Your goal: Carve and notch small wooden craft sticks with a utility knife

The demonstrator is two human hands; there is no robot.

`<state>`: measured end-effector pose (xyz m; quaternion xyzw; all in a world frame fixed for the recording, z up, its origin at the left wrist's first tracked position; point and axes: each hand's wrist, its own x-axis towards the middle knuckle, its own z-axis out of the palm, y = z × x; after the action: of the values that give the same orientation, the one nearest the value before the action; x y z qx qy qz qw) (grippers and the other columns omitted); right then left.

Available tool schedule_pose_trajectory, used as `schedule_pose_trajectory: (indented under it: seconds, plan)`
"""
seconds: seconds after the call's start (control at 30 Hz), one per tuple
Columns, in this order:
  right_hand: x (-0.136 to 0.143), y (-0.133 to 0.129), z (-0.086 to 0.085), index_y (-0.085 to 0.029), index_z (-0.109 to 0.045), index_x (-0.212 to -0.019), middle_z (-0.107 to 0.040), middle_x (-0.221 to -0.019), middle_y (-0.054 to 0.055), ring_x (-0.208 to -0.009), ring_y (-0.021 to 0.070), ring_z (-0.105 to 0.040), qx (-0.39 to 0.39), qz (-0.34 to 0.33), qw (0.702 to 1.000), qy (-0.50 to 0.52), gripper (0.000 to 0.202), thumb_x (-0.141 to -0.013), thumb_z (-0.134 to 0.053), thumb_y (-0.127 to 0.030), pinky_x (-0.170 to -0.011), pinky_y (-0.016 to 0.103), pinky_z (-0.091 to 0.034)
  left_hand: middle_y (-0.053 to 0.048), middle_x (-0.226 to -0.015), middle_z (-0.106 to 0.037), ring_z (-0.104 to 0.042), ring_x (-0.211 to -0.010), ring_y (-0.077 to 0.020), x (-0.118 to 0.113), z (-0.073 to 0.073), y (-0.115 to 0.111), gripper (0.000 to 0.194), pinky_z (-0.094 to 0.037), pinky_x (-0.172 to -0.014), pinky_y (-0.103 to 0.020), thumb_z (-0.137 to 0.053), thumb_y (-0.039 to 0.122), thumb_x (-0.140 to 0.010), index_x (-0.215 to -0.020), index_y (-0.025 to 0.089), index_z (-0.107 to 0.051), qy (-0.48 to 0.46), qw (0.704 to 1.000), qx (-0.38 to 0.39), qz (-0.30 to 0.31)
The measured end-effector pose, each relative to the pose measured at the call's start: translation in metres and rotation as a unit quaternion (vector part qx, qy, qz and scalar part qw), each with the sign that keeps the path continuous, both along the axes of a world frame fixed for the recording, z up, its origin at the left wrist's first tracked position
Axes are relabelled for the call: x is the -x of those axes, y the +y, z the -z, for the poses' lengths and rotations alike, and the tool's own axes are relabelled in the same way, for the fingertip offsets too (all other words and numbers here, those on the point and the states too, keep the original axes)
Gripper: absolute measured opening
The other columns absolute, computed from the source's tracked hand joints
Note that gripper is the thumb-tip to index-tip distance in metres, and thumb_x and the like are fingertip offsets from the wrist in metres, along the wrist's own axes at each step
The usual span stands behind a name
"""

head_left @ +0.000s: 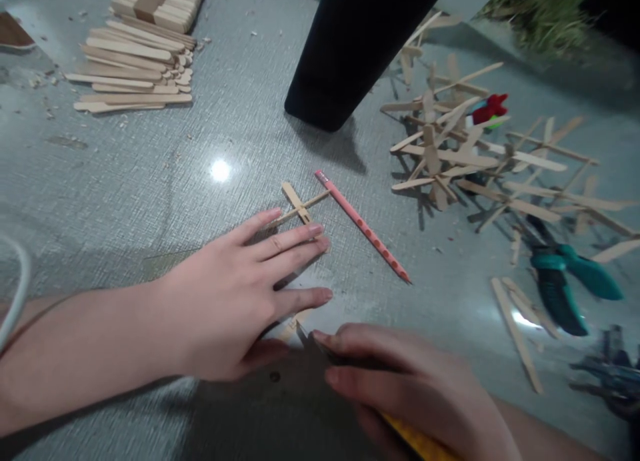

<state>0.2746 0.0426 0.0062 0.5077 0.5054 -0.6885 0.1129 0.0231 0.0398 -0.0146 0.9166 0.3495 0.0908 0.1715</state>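
My left hand (235, 291) lies palm down with its fingers spread, the fingertips near two crossed wooden sticks (295, 197). Under its lower fingers, a wooden piece (293, 325) shows only in part. Closed around a yellow and black knife (417, 437) is my right hand (415, 381), low in the view. The knife's thin tip touches or nearly touches that wooden piece. A pink pencil (367, 231) rests to the right of the crossed sticks; its eraser end is near one stick's tip.
Loose sticks (135, 67) and a banded bundle (175, 1) lie upper left. A black object (350, 54) stands at top centre. Crossed stick pieces (450, 147), teal-handled pliers (557, 287) and a dark tool (613, 374) are at right. A white cable (23, 274) crosses the left edge.
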Motion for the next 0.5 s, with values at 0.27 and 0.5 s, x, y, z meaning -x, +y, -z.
schedule_pose_trajectory:
  seconds: [0.27,0.5]
  plan:
    - [0.003,0.003,-0.007,-0.026,-0.066,-0.068,-0.066,-0.058,0.000,-0.075,0.0204,-0.068,-0.022,0.009,0.999,-0.043,0.030,-0.086,-0.071,-0.049,-0.082,0.031,-0.051,-0.013,-0.169,-0.039,-0.027,-0.161,-0.0362,-0.001,0.001,-0.003,0.068,-0.017,-0.131,-0.062,-0.072,0.056,-0.088,-0.150,0.031,-0.058,0.000,1.000,0.008,-0.022]
    - [0.010,0.011,-0.017,-0.023,-0.063,-0.072,-0.058,-0.050,-0.003,-0.048,0.0123,-0.052,0.088,0.048,0.994,-0.039,0.027,-0.084,-0.067,-0.047,-0.052,0.025,-0.040,-0.012,-0.170,-0.037,-0.028,-0.160,-0.0372,0.000,-0.001,-0.002,0.070,-0.018,-0.131,-0.063,-0.075,0.055,-0.087,-0.151,0.032,-0.057,0.001,1.000,0.020,-0.023]
